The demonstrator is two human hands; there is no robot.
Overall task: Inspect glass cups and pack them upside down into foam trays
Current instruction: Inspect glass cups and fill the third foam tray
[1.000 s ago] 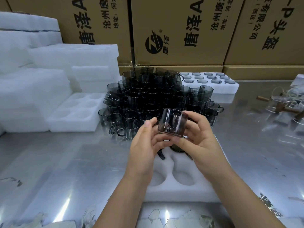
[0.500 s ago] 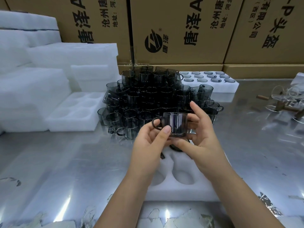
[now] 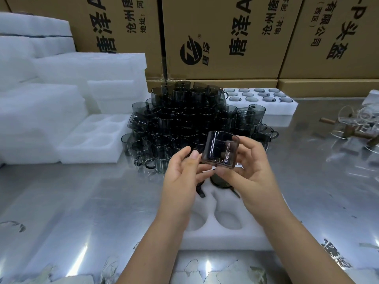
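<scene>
A shiny steel bench runs back to a wall of three brown cartons. The right hand has its fingers curled round one smoky glass cup, held tilted above the far end of the near tray. The left hand is loosely bent, its fingertips touching the cup's lower edge and its thumb just beside the glass. Below them two packed cups sit upside down in the tray's far pockets, one mostly hidden by the left hand; two near pockets show. Beyond lies a pile of like cups, too many to count. Far right, a full tray shows twelve bases. Left, an empty tray shows six pockets, beside stacked foam blocks. At the right edge lie clear glass pieces with wooden handles. The cartons read "唐泽", "沧州", "地址", "有限公司" and "头盔", with a round logo.
</scene>
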